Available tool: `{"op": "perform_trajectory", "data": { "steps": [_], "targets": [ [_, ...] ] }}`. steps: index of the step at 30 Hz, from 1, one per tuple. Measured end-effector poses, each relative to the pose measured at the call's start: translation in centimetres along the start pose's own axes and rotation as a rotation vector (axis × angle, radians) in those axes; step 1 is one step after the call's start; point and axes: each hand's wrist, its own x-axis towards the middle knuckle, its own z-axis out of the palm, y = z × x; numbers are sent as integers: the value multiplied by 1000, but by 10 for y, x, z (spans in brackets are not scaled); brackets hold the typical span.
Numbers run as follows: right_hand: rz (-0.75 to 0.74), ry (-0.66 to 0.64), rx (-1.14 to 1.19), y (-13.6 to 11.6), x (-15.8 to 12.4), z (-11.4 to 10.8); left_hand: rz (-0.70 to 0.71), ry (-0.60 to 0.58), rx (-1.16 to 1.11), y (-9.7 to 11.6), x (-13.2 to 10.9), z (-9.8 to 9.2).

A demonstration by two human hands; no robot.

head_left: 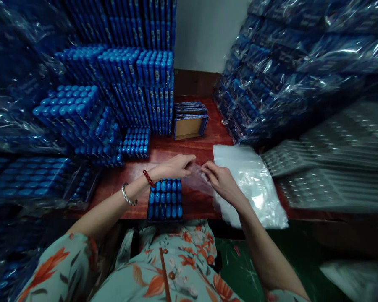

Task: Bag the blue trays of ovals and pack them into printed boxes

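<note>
My left hand (175, 166) and my right hand (219, 179) meet above the red-brown table (189, 151), both pinching the edge of a thin clear plastic bag (198, 178) held between them. Just below the left hand lies a small tray of blue capped tubes (165, 199) at the table's front edge. The right hand hovers over the left side of a pile of clear plastic bags (251, 184). A red bead bracelet and a silver bangle sit on my left wrist.
Stacks of blue tube trays (126, 92) fill the back left. An open cardboard-lined box (189, 121) stands at the back centre. Wrapped blue bundles (290, 71) tower on the right, above clear blister trays (330, 167). More wrapped packs (25, 180) lie at left.
</note>
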Motion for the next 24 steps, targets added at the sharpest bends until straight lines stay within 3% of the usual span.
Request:
{"op": "perform_trajectory", "data": {
  "steps": [3, 6, 10, 13, 16, 20, 22, 24],
  "targets": [
    [-55, 46, 63, -9, 3, -6, 21, 19, 59, -3, -9, -3],
    [-66, -33, 10, -17, 3, -13, 48, -7, 95, -5, -20, -4],
    [29, -217, -388, -22, 7, -18, -4, -71, 293, -6, -27, -9],
    [100, -219, -608, -21, 21, -24, -118, -19, 534, -4, -23, -21],
    [143, -52, -697, -28, 38, -36, -267, 166, 703, 4, -19, -49],
    [37, 440, -629, -55, 42, -54, -310, 644, 746, 23, -39, -93],
    [-56, 649, -539, -63, 37, -52, -248, 914, 727, 26, -59, -99],
    [-100, 744, -456, -57, 35, -37, -224, 1091, 687, 18, -79, -89]
  ]
}}
